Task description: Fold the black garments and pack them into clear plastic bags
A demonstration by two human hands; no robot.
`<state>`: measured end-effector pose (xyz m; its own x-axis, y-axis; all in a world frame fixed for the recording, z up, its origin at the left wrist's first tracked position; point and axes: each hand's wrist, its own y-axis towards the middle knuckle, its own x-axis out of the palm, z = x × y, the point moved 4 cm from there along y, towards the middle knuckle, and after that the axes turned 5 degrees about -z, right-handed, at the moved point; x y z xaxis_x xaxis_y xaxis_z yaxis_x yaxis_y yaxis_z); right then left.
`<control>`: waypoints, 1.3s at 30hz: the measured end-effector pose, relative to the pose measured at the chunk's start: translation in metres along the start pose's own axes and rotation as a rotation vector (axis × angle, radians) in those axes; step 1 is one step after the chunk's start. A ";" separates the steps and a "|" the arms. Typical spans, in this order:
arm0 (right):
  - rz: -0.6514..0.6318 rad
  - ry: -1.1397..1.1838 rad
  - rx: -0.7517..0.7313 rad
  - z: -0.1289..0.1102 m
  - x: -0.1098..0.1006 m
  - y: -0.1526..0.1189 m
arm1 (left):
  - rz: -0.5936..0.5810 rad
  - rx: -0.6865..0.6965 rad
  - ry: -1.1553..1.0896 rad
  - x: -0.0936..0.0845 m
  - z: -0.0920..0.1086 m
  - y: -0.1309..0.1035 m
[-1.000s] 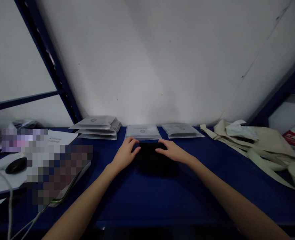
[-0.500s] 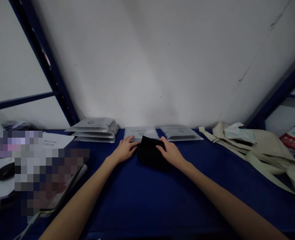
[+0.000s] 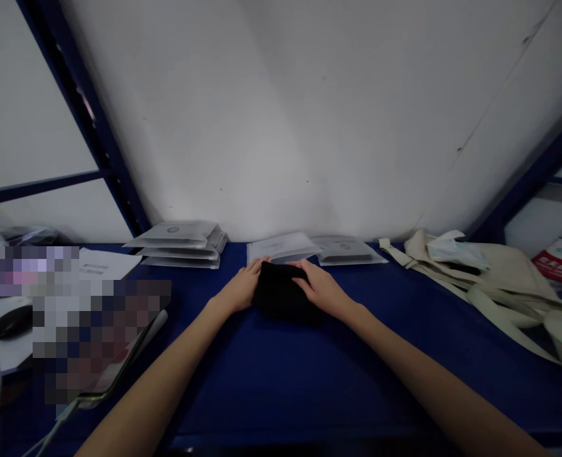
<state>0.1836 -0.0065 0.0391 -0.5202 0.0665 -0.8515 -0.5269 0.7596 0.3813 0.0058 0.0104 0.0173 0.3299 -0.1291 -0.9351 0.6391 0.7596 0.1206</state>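
Observation:
A folded black cloth (image 3: 281,295) lies on the blue table (image 3: 271,387) between my two hands. My right hand (image 3: 316,285) grips its right upper part, thumb over the near side. At the cloth's left edge is my left hand (image 3: 243,285), its thumb hidden behind the fabric, so its grip cannot be made out. Just behind the hands sits a pale flat packet (image 3: 283,245), turned slightly and overlapping the edge of the packet on its right (image 3: 347,249).
Several similar packets (image 3: 181,235) are stacked at the back left. Farther left are papers (image 3: 104,263), a black mouse (image 3: 12,322) and a device with a cable. Beige cloth straps (image 3: 509,273) lie on the right, near a red-labelled container (image 3: 559,263). A white wall rises behind.
My left hand has moved right, up against the cloth. The cloth has shifted slightly left and looks broader. The middle packet has turned and slid right.

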 end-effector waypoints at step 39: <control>0.030 -0.117 0.514 0.014 -0.026 -0.018 | 0.140 -0.214 0.226 -0.001 0.026 0.000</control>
<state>0.2155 -0.0128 0.0493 -0.4357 0.1428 -0.8887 -0.1000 0.9736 0.2054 0.0233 -0.0058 0.0267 0.2261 0.1122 -0.9676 0.4306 0.8795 0.2026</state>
